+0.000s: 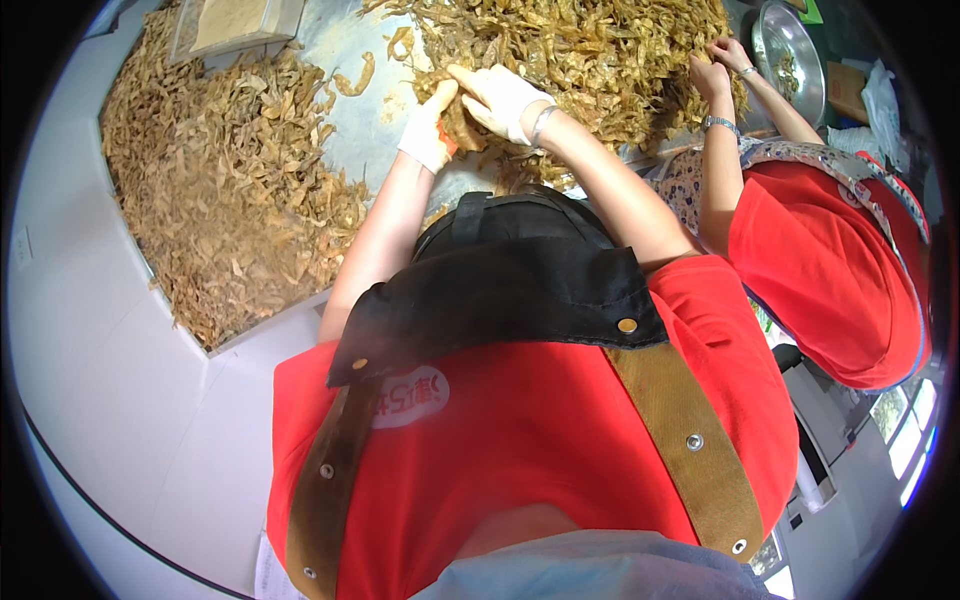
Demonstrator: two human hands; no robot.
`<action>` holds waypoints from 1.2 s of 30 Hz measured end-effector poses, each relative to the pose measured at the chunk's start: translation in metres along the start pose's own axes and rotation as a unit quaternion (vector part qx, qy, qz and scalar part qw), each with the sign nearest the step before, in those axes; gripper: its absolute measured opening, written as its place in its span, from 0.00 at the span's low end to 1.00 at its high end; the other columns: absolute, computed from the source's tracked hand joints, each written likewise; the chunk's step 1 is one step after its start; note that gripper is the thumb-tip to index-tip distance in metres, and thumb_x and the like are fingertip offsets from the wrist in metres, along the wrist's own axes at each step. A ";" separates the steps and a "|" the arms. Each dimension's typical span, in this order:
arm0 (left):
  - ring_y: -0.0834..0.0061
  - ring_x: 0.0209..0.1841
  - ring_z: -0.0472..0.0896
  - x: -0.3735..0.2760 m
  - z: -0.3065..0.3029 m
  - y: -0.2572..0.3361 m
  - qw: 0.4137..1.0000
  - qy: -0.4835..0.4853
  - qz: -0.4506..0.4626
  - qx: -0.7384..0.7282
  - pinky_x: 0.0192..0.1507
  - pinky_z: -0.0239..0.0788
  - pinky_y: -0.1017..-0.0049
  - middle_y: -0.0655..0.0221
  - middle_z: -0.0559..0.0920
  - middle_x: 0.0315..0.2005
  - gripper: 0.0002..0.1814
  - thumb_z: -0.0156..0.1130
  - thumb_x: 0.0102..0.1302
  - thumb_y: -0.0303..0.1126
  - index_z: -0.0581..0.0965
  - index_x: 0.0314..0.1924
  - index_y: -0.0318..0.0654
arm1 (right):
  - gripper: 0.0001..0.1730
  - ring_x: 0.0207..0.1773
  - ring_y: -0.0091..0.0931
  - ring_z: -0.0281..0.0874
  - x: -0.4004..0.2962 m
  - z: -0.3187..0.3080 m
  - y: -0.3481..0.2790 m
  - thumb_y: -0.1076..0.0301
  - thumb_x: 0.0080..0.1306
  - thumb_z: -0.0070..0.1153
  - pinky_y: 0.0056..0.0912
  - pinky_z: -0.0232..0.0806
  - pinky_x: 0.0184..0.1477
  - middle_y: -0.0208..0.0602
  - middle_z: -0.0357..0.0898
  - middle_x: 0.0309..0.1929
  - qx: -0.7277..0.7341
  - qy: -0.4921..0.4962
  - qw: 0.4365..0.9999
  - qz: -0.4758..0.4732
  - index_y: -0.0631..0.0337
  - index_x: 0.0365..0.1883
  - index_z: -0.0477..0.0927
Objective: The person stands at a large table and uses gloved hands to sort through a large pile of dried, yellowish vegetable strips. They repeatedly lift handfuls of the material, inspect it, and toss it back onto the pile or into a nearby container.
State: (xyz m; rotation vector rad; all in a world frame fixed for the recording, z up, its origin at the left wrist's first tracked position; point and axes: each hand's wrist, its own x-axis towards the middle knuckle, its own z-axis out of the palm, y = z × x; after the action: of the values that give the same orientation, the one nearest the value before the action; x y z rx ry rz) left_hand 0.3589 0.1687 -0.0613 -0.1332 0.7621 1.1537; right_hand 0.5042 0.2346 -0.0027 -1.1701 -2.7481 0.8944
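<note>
My left hand (431, 131) wears a white glove with an orange patch. Its thumb and fingers are closed around a wrinkled yellow-brown pepper-like piece (461, 133), part of which shows between my hands. My right hand (501, 99), also in a white glove, is held against the left with its index finger stretched over the piece. Its other fingertips are hidden, so I cannot tell whether it grips too. Both hands are above a metal tabletop (352, 131), at the near left edge of a heap of moist yellow-brown pieces (570, 52).
A drier, paler heap (247, 195) covers the left side, with a clear box of beige powder (232, 22) behind it. Single pieces (356, 75) lie between the heaps. At right, a co-worker's hands (716, 67) work at the heap's edge, near a steel bowl (799, 56).
</note>
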 end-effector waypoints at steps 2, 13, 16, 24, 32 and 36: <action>0.59 0.50 0.81 -0.001 0.003 0.001 1.000 0.008 -0.024 -0.004 0.51 0.77 0.57 0.56 0.80 0.50 0.21 0.57 0.71 0.40 0.73 0.57 0.33 | 0.29 0.48 0.45 0.78 0.002 -0.005 0.008 0.56 0.70 0.45 0.44 0.70 0.52 0.48 0.81 0.44 0.029 -0.056 0.998 0.006 0.43 0.70 0.63; 0.63 0.47 0.82 0.007 -0.023 0.017 0.998 0.056 0.020 -0.029 0.48 0.77 0.62 0.60 0.83 0.46 0.16 0.59 0.70 0.32 0.75 0.54 0.32 | 0.30 0.49 0.50 0.79 0.035 -0.012 0.008 0.48 0.71 0.38 0.49 0.69 0.56 0.53 0.81 0.49 0.117 -0.056 0.991 -0.032 0.40 0.71 0.61; 0.61 0.51 0.80 -0.001 -0.035 0.032 0.991 0.090 0.091 -0.032 0.54 0.75 0.60 0.58 0.80 0.50 0.19 0.57 0.70 0.29 0.71 0.59 0.32 | 0.29 0.51 0.49 0.79 0.062 0.001 0.021 0.47 0.70 0.43 0.46 0.69 0.58 0.49 0.82 0.49 0.114 0.049 0.992 0.023 0.49 0.66 0.69; 0.59 0.60 0.73 -0.036 -0.113 0.061 0.960 0.201 0.173 -0.086 0.66 0.65 0.59 0.61 0.72 0.62 0.25 0.51 0.74 0.32 0.62 0.68 0.36 | 0.17 0.47 0.40 0.79 0.203 0.043 0.008 0.61 0.69 0.43 0.43 0.69 0.50 0.44 0.82 0.46 -0.190 -0.005 0.982 0.018 0.54 0.47 0.81; 0.65 0.60 0.72 -0.045 -0.121 0.065 0.965 0.161 0.176 -0.107 0.68 0.62 0.58 0.60 0.71 0.64 0.23 0.48 0.75 0.32 0.62 0.66 0.34 | 0.11 0.45 0.40 0.78 0.222 0.069 0.043 0.60 0.61 0.51 0.44 0.69 0.46 0.43 0.81 0.36 -0.253 0.084 0.964 -0.009 0.52 0.33 0.83; 0.63 0.58 0.75 -0.018 -0.107 0.069 0.970 0.143 0.159 -0.113 0.62 0.68 0.61 0.57 0.75 0.58 0.22 0.50 0.74 0.34 0.67 0.64 0.33 | 0.10 0.40 0.41 0.78 0.206 0.045 0.033 0.57 0.56 0.58 0.46 0.69 0.41 0.45 0.80 0.34 -0.176 0.105 0.978 -0.026 0.52 0.23 0.82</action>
State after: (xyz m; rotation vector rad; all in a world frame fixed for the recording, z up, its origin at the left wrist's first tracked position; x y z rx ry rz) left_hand 0.2452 0.1345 -0.1107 -0.3865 0.9258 1.5481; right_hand 0.3674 0.3679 -0.0969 -1.1496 -2.8123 0.2620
